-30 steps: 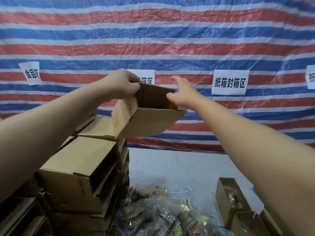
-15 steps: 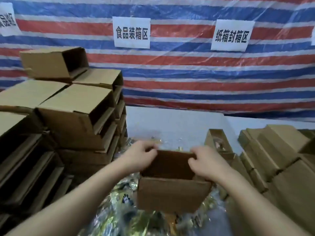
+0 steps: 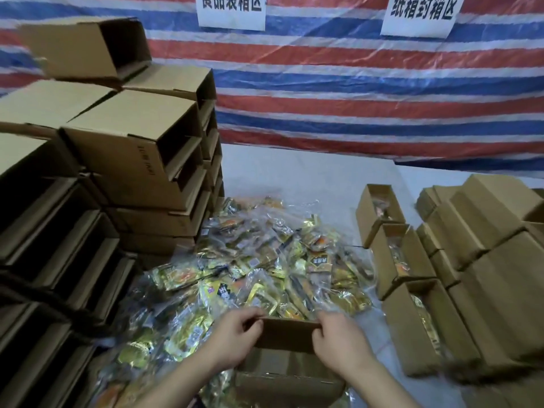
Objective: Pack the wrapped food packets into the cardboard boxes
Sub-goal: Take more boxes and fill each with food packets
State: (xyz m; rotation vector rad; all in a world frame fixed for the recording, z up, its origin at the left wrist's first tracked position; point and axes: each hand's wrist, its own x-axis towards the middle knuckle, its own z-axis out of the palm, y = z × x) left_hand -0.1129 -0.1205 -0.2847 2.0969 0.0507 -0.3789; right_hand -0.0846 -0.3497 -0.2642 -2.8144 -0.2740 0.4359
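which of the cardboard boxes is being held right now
The open box at the bottom centre, gripped by the left hand and right hand; the others sit untouched.

Both your arms come up from the bottom of the frame, bare, side by side. Your left hand (image 3: 235, 337) sits low, just left of the middle, fingers curled in a pinch. Your right hand (image 3: 338, 341) sits near it, just right of the middle, fingers curled the same way.

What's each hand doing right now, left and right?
Left hand: closed, fingers curled over the far flap of the open brown cardboard box.
Right hand: closed, grip on the same flap.
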